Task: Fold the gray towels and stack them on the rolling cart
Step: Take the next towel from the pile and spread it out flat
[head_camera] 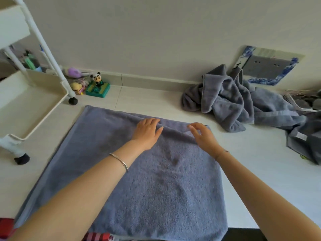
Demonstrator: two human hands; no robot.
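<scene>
A gray towel (132, 180) lies spread flat on the pale floor in front of me, with a raised crease near its far edge. My left hand (147, 132) rests flat on the towel by that crease, fingers straight. My right hand (202, 136) hovers over or touches the far right part of the towel, fingers loosely spread and holding nothing. A heap of crumpled gray towels (234, 101) lies at the right against the wall. The white rolling cart (34, 94) stands at the left, its lower tray bare.
Small toys, among them a panda figure (97, 80) on a green box, sit by the baseboard next to the cart's black wheel (73, 100). A blue-patterned board (271, 66) leans on the wall behind the towel heap. Red checked cloth (7, 225) shows at the bottom left.
</scene>
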